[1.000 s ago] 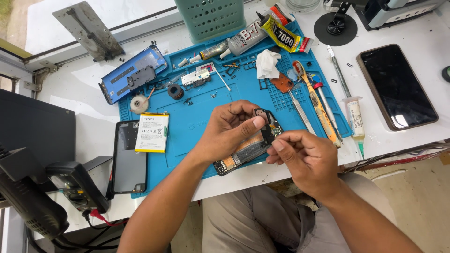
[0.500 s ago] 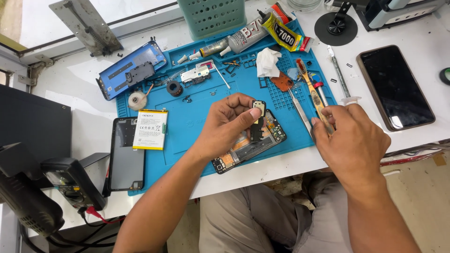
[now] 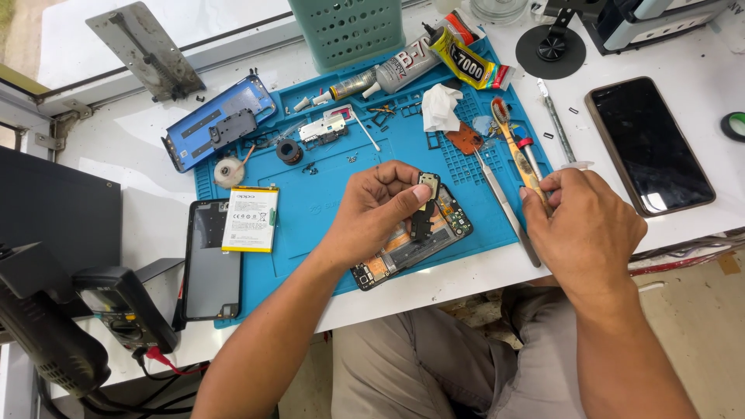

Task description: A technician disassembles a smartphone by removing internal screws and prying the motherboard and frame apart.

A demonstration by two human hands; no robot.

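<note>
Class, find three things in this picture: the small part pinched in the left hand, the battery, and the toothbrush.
Small part [image 3: 427,182], head view, its pale metal face.
Battery [image 3: 250,219], head view, middle of its white label.
Toothbrush [image 3: 514,147], head view, upper yellow handle.

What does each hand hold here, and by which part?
Left hand pinches a small phone part by its upper edge over the opened phone. Right hand touches the toothbrush handle; a grip cannot be told.

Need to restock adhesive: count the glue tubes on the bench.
2. A grey glue tube lies at the blue mat's top edge, below the green basket. A yellow-and-black glue tube lies just right of it. Others may be hidden behind the basket.
</note>
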